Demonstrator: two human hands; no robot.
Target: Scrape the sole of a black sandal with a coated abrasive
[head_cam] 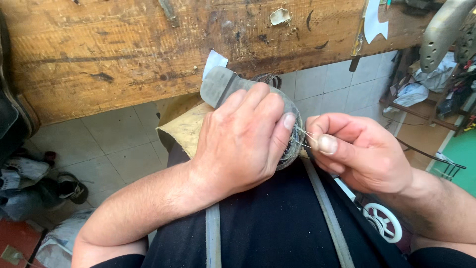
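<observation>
Our left hand [243,141] has its grip closed over a shoe [233,87] that lies sole-up across our lap, the fingers wrapped over the front of the grey sole and the fingertips pressing at its rounded edge, where a line of stitching runs along the rim. Our right hand [357,151] sits just beside it, its grip narrow, thumb and forefinger pinched on a thin pale thread [303,135] that stretches taut from the sole's edge to the fingertips; whether a needle is in that pinch we cannot tell. The heel end of the sole points away from us, toward the worn wooden surface [124,54] that fills the top of the view, its face scarred and stained, with scraps of white paper [215,62] and a chip of pale material stuck to it. Under the shoe we see a yellowish piece of leather or cloth [186,129] draped over our knee, and below that our dark trousers [277,223] with grey stripes. The floor [114,149] is pale tile. On the floor at our left lie a dark shoe [72,188] and a heap of worn footwear and cloth; at our right stand a white wheel-like part [383,222], a dark metal frame and a cluttered low shelf with rags and shoes.
</observation>
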